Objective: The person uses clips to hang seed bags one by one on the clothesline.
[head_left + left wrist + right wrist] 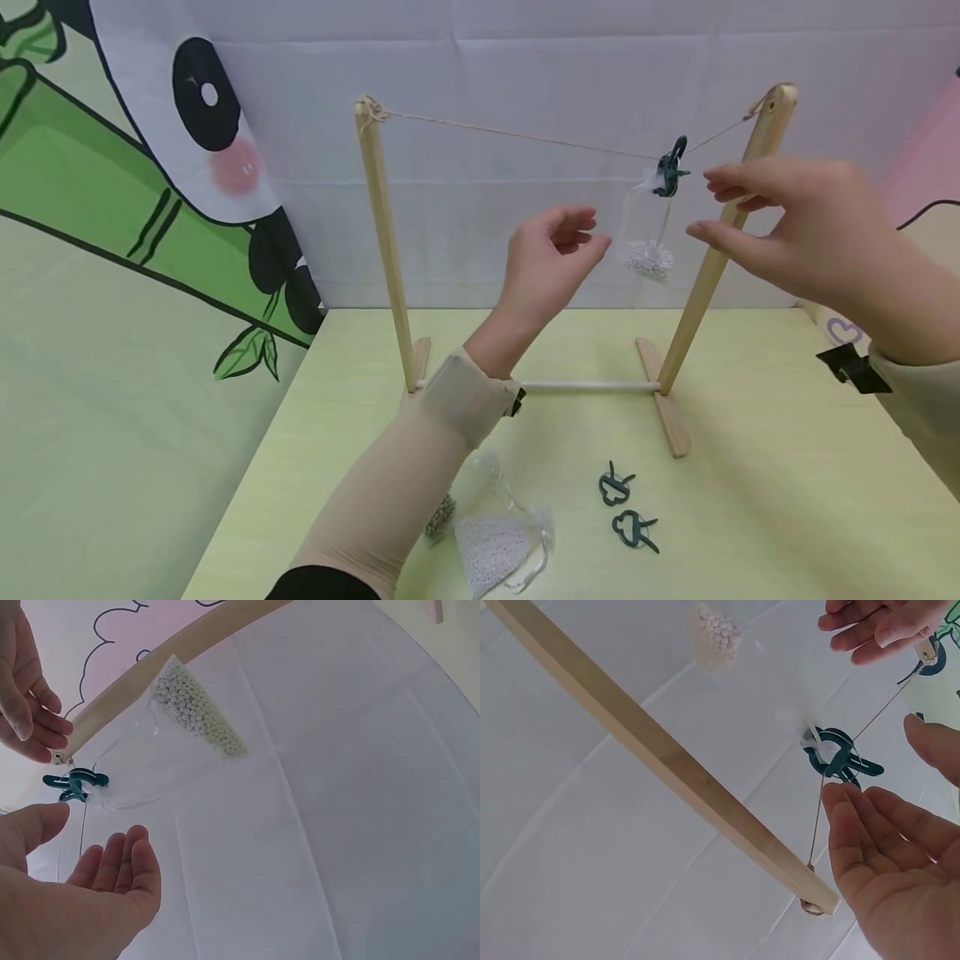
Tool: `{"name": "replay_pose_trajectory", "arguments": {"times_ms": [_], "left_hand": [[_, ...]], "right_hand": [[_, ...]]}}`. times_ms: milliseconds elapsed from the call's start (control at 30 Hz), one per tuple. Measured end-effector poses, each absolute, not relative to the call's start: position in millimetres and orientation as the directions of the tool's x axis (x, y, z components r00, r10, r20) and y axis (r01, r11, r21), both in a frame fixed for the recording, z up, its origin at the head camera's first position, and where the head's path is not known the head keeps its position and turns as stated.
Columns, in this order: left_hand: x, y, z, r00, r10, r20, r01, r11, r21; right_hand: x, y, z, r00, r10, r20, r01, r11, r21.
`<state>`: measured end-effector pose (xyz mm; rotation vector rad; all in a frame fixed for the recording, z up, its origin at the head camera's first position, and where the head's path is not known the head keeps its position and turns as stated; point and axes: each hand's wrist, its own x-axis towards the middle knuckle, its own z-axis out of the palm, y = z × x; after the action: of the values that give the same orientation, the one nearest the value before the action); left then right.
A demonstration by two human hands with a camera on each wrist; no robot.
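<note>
Bags first: nearest on the pale green table (787, 500) lies a clear bag of white beads (491, 546), with a second, darker-filled bag (442, 517) half hidden under the left forearm. Just right of them sit two spare green clips (626, 508), apart from each other and untouched. Farther back stands the wooden rack (697, 292), two slanted posts with a string (517, 133) stretched between their tops. Hung bag (645, 242) dangles from the string near the right post, pinned at its neck by a green clip (670, 169); beads pooled in its bottom corner. Left hand (551, 258) is just left of that bag, fingers relaxed and loosely curved, holding nothing. Right hand (780, 225) is just right of the clip, thumb and fingers spread apart, empty, not touching clip or string. Judgement: one bag is pegged and both hands are free of it. Next move likely calls for reaching down near for a table bag and a spare clip, then pinching the clip open over the string left of the hung one.
</note>
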<state>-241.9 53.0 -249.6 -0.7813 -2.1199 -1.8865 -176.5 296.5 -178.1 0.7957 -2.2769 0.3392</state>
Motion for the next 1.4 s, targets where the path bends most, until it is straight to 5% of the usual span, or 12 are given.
{"name": "replay_pose_trajectory", "arguments": {"times_ms": [300, 1167, 1400], "left_hand": [[-226.5, 39.3, -253.8, -0.823, 0.248, 0.51, 0.529, 0.011, 0.848], [-204.5, -7.0, -284.2, -0.852, 0.189, 0.488, 0.504, 0.048, 0.862], [-196.8, -12.9, -293.4, -0.866, 0.175, 0.469, 0.487, 0.079, 0.87]], "right_hand": [[-163.2, 296.4, -196.8, -0.587, -0.374, 0.718, -0.638, 0.76, -0.127], [-153.2, 292.5, -256.3, -0.592, -0.326, 0.737, -0.651, 0.733, -0.199], [-148.7, 286.6, -270.3, -0.643, -0.313, 0.699, -0.626, 0.74, -0.245]]}}
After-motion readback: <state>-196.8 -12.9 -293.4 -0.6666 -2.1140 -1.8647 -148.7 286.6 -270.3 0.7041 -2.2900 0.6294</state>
